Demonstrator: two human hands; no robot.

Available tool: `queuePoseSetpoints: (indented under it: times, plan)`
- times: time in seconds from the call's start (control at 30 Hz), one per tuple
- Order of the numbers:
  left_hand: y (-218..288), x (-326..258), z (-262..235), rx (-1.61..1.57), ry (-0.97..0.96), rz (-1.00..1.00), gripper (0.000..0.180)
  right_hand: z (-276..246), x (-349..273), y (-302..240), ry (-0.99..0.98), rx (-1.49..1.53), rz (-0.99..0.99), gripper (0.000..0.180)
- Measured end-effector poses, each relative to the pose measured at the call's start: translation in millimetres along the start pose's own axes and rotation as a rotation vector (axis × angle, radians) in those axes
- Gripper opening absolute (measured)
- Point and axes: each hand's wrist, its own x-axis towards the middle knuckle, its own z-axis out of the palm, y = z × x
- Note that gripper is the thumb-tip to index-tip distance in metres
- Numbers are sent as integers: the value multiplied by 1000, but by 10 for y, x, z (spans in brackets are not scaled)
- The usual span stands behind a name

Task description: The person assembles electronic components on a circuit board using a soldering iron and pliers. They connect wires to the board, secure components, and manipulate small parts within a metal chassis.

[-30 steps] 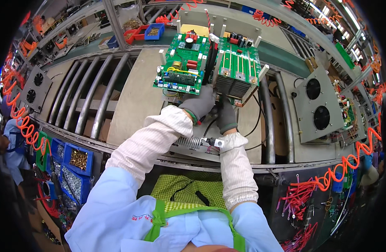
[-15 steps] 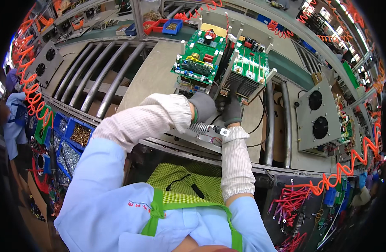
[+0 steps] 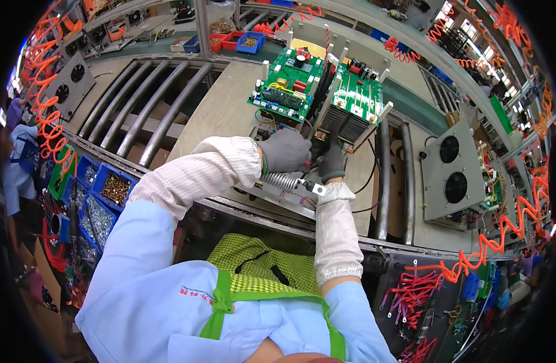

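Both my hands wear grey gloves and meet at the near side of an open electrical unit. My left hand (image 3: 287, 151) is closed, its fingertips bent toward the gap between the two halves; what they hold is hidden. Beside it my right hand (image 3: 332, 162) reaches in below the black finned heat sink (image 3: 343, 126), its fingers bent and partly out of sight. Green circuit boards fill the unit, the left board (image 3: 287, 88) with yellow wires and the right board (image 3: 357, 97) above the fins. A coiled grey part (image 3: 280, 181) with a flat metal lug (image 3: 318, 189) lies under my wrists.
Metal rollers (image 3: 163, 115) run left of the work board (image 3: 214, 112), and more rollers lie on the right. A grey panel with two fans (image 3: 452, 175) stands at the right. Blue bins of brass fasteners (image 3: 116, 189) sit at left. Orange coiled hoses (image 3: 492, 248) hang around.
My left hand has turned and shifted slightly right, its fingers now reaching closer to my right hand. My right hand stays near the heat sink. The view has shifted a little.
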Motion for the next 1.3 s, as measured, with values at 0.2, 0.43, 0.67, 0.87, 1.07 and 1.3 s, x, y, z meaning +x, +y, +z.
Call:
queuePoseSetpoints:
  times: [0.2, 0.43, 0.67, 0.87, 1.07, 1.3]
  plan:
    - [48, 15, -5, 5, 182, -111, 36, -14, -80, -350, -17, 819, 1, 63]
    - [66, 30, 151, -24, 279, -278, 39, -156, -242, -870, -277, 1377, 283, 25]
    - [129, 179, 116, -42, 231, -340, 38, -128, -81, -69, -389, 1403, 342, 36]
    - [113, 232, 123, -86, 173, -395, 35, -38, -74, -137, -402, 1498, 293, 31]
    - [137, 289, 56, -143, 98, -407, 34, -56, -24, 9, -353, 1284, 296, 28]
    - [55, 244, 23, -230, 41, -412, 36, -89, -157, -208, -106, 327, -78, 16]
